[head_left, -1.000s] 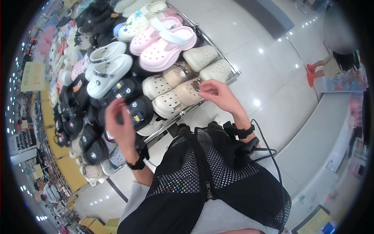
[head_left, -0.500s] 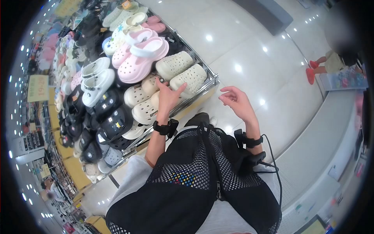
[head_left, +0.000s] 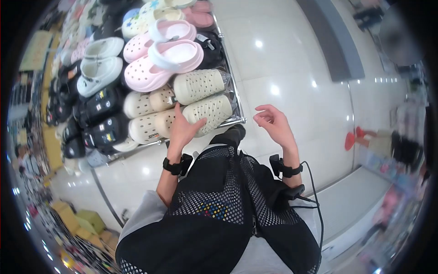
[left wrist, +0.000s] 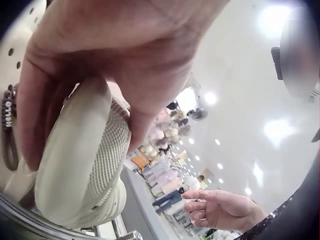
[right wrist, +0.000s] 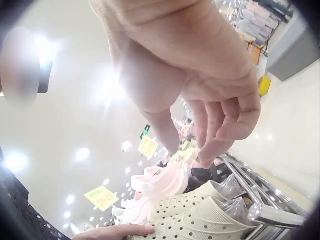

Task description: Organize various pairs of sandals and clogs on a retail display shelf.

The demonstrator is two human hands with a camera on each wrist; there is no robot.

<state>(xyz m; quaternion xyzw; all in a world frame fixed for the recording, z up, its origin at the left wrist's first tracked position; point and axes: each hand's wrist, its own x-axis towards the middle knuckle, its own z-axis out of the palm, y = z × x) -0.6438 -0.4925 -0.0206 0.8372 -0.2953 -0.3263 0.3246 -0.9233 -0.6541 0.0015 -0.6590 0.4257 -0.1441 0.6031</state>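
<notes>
My left hand (head_left: 183,131) grips the toe end of a cream perforated clog (head_left: 209,114) at the rack's front corner. In the left wrist view its fingers and thumb curl round both sides of the pale shoe (left wrist: 75,155). A second cream clog (head_left: 199,86) lies alongside, with beige clogs (head_left: 145,128) to the left. My right hand (head_left: 277,126) hovers over the floor right of the rack, touching nothing, its fingers loosely bent. The right wrist view shows that hand (right wrist: 200,95) above the cream clogs (right wrist: 200,222).
Pink clogs (head_left: 148,73), white clogs (head_left: 98,75) and black clogs (head_left: 107,132) fill the metal rack (head_left: 235,86). A grey bench (head_left: 335,41) stands beyond the floor (head_left: 273,68). A counter (head_left: 340,205) is at the right; a person in red shoes (head_left: 350,140) stands near it.
The view has turned relative to the rack. My left hand has moved right from the black clogs to the cream pair and taken hold of one. My right hand has drawn away from the beige clogs.
</notes>
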